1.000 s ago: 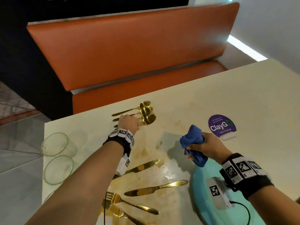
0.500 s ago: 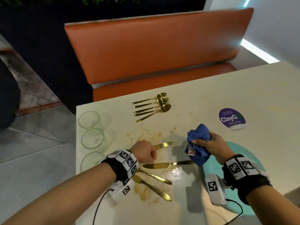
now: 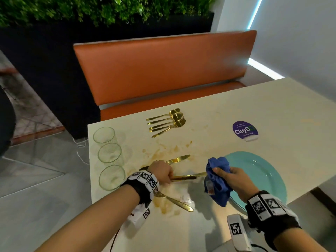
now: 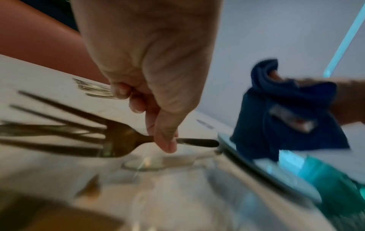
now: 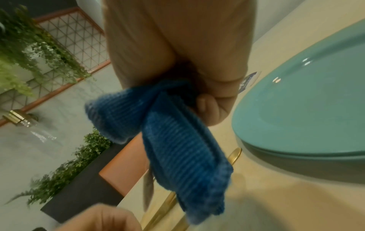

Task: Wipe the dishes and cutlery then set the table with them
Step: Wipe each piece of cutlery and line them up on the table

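Note:
My left hand (image 3: 168, 178) pinches the handle of a gold fork (image 4: 118, 140) just above the stained table (image 3: 218, 110); its tines point back past my wrist. A bunched blue cloth (image 3: 218, 180) is gripped in my right hand (image 3: 224, 172), held over the left rim of a teal plate (image 3: 260, 175). A gold knife (image 3: 179, 159) lies beyond my left hand, a second blade (image 3: 199, 174) runs between the hands, and another gold piece (image 3: 174, 200) lies nearer me. The cloth (image 5: 177, 148) fills the right wrist view beside the plate (image 5: 306, 109).
A neat row of gold spoons and forks (image 3: 167, 121) lies near the far edge. Three empty glasses (image 3: 110, 152) stand along the left edge. A purple sticker (image 3: 245, 130) sits far right. Brown smears mark the tabletop. An orange bench (image 3: 160, 70) runs behind.
My left hand came back from the far row of cutlery to the near pieces and took hold of the fork's handle. The right hand keeps the cloth, hardly moved.

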{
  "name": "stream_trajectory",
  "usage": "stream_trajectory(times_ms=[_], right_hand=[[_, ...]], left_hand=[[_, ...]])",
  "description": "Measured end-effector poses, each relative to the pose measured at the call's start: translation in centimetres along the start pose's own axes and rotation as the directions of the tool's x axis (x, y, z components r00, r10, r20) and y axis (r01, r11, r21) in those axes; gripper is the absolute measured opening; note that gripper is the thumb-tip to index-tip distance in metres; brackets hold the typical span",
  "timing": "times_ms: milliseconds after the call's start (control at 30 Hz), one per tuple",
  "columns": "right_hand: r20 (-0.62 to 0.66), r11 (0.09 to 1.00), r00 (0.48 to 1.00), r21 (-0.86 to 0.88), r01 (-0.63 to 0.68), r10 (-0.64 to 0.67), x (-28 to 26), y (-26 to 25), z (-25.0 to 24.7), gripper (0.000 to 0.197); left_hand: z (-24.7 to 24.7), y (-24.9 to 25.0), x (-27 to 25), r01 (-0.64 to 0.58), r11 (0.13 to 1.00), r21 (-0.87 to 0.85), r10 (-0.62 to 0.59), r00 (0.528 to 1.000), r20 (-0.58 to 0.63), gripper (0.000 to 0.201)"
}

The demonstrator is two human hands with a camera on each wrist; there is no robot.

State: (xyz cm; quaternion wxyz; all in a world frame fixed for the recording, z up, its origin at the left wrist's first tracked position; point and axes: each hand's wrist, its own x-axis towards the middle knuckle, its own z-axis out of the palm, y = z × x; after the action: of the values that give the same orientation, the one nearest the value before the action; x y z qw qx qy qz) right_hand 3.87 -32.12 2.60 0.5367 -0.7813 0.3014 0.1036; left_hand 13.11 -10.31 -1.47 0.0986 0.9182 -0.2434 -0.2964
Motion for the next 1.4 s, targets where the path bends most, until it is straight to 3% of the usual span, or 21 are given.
stream_trajectory(times_ms=[100, 233, 367, 500, 600, 700, 800, 900, 967, 1000, 1033, 1067, 1100, 1167, 1300, 1400], right_hand=[[0.01, 0.999, 1.0, -0.049, 0.009, -0.009, -1.1, -0.2, 0.4, 0.031], [0.067, 0.984, 0.997, -0.174, 0.046, -0.035, -1.9, -1.1, 2.4, 0.038], [0.181, 0.965, 0.981, -0.239, 0.111, -0.068, -1.9, -1.8, 4.8, 0.025], [0.116, 0.987, 0.992, -0.153, 0.057, -0.04, -1.7, -1.7, 6.3, 0.021], [0.151, 0.995, 0.987, -0.085, 0.058, -0.045, -1.9, -1.8, 6.5, 0.006], [0.192, 0.998, 0.981, 0.061, 0.02, -0.031, -2.1, -1.9, 6.1, 0.018], [0.184, 0.998, 0.981, -0.012, 0.062, -0.059, -1.9, -2.5, 5.6, 0.014], [0.184, 0.978, 0.977, -0.158, 0.134, -0.104, -1.6, -3.5, 4.4, 0.021], [0.236, 0.961, 0.964, -0.218, 0.173, -0.12, -1.6, -4.2, 3.1, 0.024], [0.265, 0.943, 0.957, -0.27, 0.195, -0.122, -1.5, -4.5, 2.5, 0.025], [0.295, 0.92, 0.947, -0.323, 0.222, -0.126, -1.2, -4.8, 1.8, 0.026], [0.319, 0.896, 0.938, -0.364, 0.253, -0.136, -0.9, -5.1, 1.3, 0.027], [0.327, 0.876, 0.933, -0.394, 0.277, -0.148, -0.5, -5.4, 0.8, 0.028], [0.3, 0.838, 0.937, -0.454, 0.304, -0.178, 0.4, -6.2, -0.2, 0.029], [0.249, 0.836, 0.933, -0.425, 0.347, -0.261, 1.9, -7.8, -2.5, 0.025], [0.148, 0.853, 0.94, -0.396, 0.34, -0.306, 3.4, -8.5, -3.6, 0.02]], left_hand=[[-1.5, 0.7, 0.0, 0.072, 0.931, -0.359, -0.106, 0.991, -0.077, 0.022], [-3.1, 2.9, -0.4, 0.078, 0.759, -0.647, -0.163, 0.984, -0.073, 0.024], [-3.1, 5.6, -0.8, 0.047, 0.606, -0.794, -0.213, 0.971, -0.105, 0.023], [-3.0, 6.5, -1.2, 0.042, 0.47, -0.882, -0.286, 0.952, -0.107, 0.021], [-3.1, 6.1, -1.4, 0.019, 0.437, -0.899, -0.292, 0.949, -0.122, 0.006], [-2.9, 5.9, -1.4, 0.001, 0.445, -0.896, -0.317, 0.935, -0.156, 0.018], [-2.9, 5.9, -1.3, -0.014, 0.412, -0.911, -0.355, 0.918, -0.175, 0.019], [-4.1, 5.4, -1.8, -0.023, 0.499, -0.866, -0.365, 0.901, -0.234, 0.014], [-5.4, 4.1, -2.3, 0.014, 0.714, -0.7, -0.336, 0.884, -0.325, 0.06], [-6.2, 3.3, -2.8, 0.038, 0.848, -0.528, -0.271, 0.888, -0.372, 0.079], [-7.0, 2.6, -3.2, 0.036, 0.954, -0.296, -0.16, 0.9, -0.406, 0.082], [-7.6, 2.0, -3.4, -0.006, 0.999, -0.045, -0.013, 0.911, -0.412, 0.071], [-8.1, 1.5, -3.5, -0.065, 0.986, 0.155, 0.117, 0.925, -0.361, 0.053], [-8.7, 0.8, -3.8, -0.13, 0.94, 0.316, 0.209, 0.95, -0.232, 0.036], [-8.4, 0.4, -4.0, -0.132, 0.974, 0.182, 0.16, 0.976, -0.146, 0.031], [-7.7, 0.7, -3.5, -0.103, 0.989, -0.105, 0.087, 0.985, -0.148, 0.031]])
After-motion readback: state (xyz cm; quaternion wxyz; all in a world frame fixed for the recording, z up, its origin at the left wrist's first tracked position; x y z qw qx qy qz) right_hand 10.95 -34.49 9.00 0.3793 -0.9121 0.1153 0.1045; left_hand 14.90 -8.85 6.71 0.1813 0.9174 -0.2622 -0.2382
